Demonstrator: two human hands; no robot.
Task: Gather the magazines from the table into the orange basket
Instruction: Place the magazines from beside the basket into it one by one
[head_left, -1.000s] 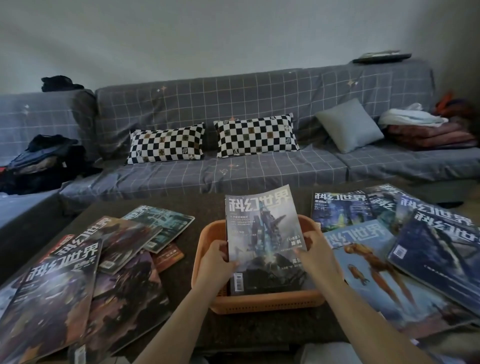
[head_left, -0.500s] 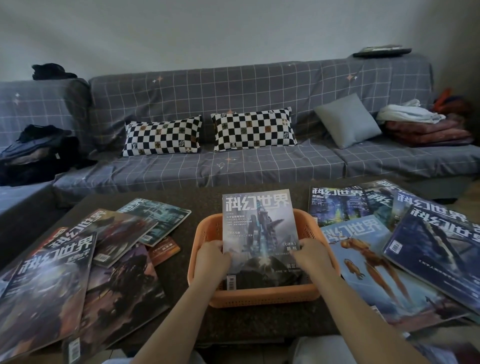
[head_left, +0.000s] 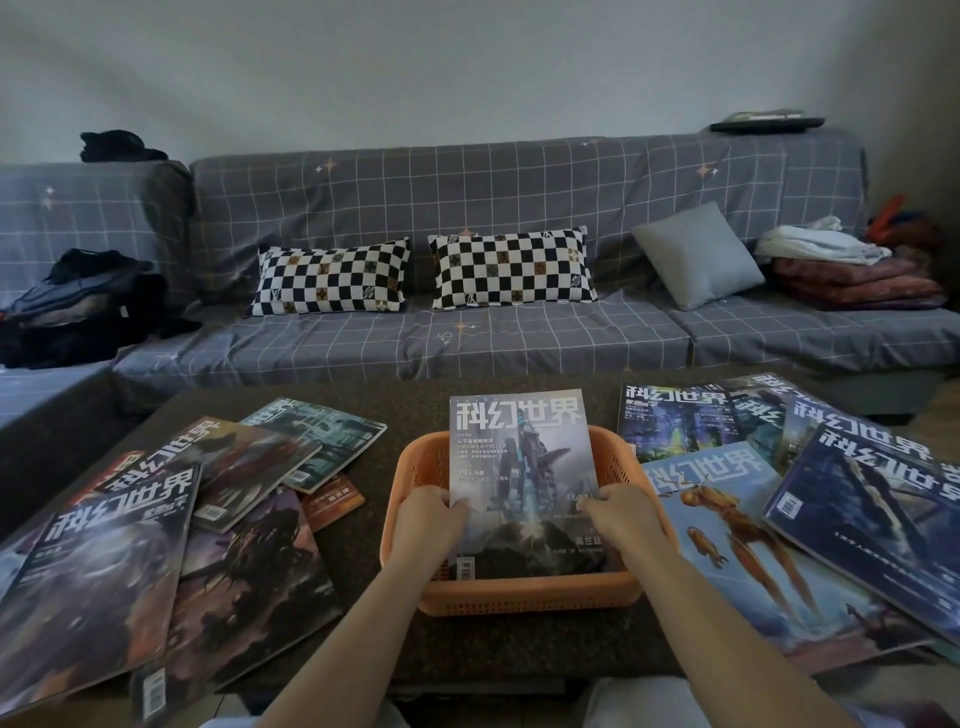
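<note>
At table centre, near front edge: both hands on one magazine in orange basket (head_left: 524, 592).
Left hand (head_left: 428, 525) and right hand (head_left: 623, 519) closed on side edges of magazine (head_left: 519, 467), tilted, lower end inside basket, top over far rim. More magazines spread toward left edge (head_left: 93, 571) and right edge (head_left: 727, 545) of table (head_left: 363, 545).

Home living rm: sofa (head_left: 467, 343) w/ cushions (head_left: 511, 267), coffee table (head_left: 363, 540).
</note>
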